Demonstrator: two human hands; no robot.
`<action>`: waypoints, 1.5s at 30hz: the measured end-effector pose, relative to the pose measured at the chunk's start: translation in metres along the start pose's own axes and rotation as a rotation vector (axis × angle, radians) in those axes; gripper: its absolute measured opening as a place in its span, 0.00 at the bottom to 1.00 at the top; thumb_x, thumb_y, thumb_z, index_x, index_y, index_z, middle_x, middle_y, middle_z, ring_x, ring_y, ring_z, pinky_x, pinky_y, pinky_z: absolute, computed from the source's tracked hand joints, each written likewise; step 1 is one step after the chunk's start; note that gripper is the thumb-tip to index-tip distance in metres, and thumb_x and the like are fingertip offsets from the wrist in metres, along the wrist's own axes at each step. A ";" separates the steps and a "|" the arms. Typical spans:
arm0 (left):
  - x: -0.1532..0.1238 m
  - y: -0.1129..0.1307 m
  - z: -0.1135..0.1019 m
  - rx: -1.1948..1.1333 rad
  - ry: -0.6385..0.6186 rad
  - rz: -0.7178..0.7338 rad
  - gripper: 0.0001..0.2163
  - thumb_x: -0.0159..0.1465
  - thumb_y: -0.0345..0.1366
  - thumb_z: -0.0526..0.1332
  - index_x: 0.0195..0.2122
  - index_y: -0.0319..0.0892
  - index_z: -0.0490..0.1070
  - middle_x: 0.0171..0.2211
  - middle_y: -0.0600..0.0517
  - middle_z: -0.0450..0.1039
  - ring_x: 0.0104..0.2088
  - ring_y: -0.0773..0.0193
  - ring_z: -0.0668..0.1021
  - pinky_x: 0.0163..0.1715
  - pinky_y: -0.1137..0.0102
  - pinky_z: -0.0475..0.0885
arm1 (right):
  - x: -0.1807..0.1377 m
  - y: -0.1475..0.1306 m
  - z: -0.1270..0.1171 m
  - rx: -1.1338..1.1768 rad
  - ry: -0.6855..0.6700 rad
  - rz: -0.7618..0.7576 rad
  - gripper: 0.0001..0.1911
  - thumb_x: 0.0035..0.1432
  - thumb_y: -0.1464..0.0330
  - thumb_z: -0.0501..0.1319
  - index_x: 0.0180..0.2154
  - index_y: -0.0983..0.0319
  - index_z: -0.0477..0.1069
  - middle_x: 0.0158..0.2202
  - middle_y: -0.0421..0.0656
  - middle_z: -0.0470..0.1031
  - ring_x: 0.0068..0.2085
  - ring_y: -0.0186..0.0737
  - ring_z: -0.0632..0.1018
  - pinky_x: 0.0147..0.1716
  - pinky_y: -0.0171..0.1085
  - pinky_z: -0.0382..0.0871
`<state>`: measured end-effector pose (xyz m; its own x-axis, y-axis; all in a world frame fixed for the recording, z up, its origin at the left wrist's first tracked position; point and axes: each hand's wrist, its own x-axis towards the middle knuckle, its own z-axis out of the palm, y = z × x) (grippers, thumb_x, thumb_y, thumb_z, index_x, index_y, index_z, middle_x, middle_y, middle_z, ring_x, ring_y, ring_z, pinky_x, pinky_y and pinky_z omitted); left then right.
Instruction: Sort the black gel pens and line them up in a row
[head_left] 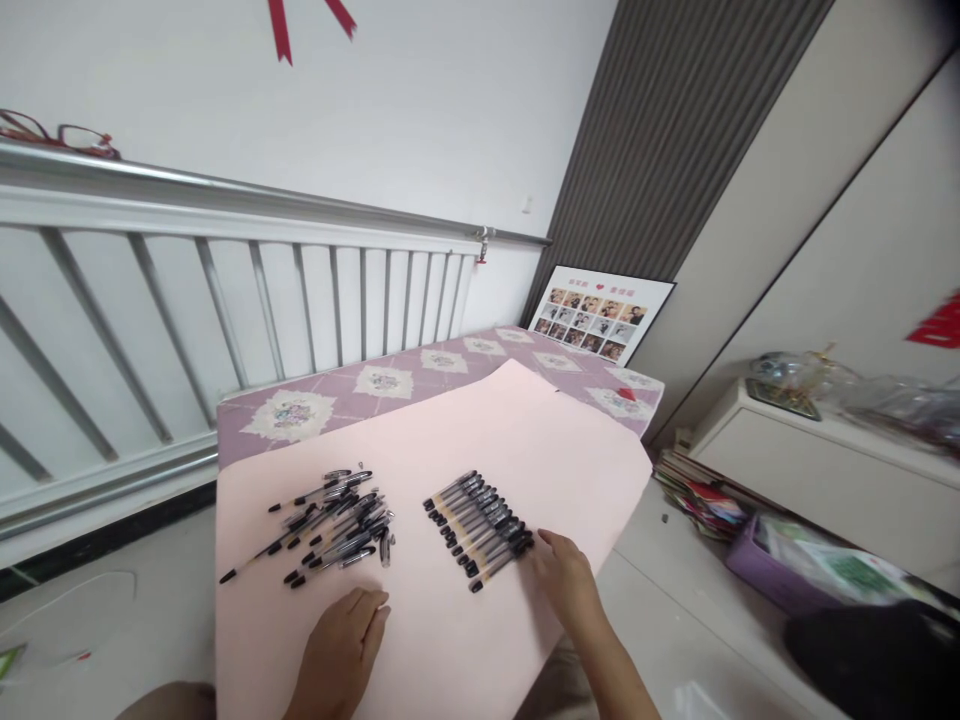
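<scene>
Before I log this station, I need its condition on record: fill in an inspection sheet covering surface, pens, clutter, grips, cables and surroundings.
Surface: pink sheet over patterned cloth.
Pens: pen pile jumbled at left; pen row at right.
Clutter: loose cap-like parts beside the pile.
Grips: left grip loosely curled, near side of the pile; right grip at the row's right side, contact unclear.
Cables: thin pale line on left floor, possibly a cord.
Surroundings: radiator, eyeglasses above it, photo board, purple box.

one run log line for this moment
left hand: curled near jumbled pens | right hand: beside neat pen row, contact unclear | surface: pink sheet over patterned cloth
</scene>
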<state>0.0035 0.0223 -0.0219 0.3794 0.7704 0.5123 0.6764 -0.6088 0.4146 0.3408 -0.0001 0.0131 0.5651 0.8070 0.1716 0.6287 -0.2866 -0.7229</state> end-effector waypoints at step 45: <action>0.006 0.007 -0.005 -0.051 -0.038 -0.077 0.12 0.66 0.39 0.48 0.38 0.45 0.71 0.33 0.50 0.74 0.34 0.63 0.77 0.37 0.69 0.73 | -0.015 -0.031 0.023 -0.259 0.020 -0.238 0.18 0.54 0.63 0.54 0.46 0.62 0.67 0.45 0.49 0.72 0.46 0.48 0.72 0.45 0.45 0.65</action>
<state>0.0074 0.0219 -0.0118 0.3524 0.8211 0.4489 0.6717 -0.5559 0.4896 0.3008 0.0088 0.0181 0.3955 0.8573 0.3296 0.8571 -0.2155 -0.4680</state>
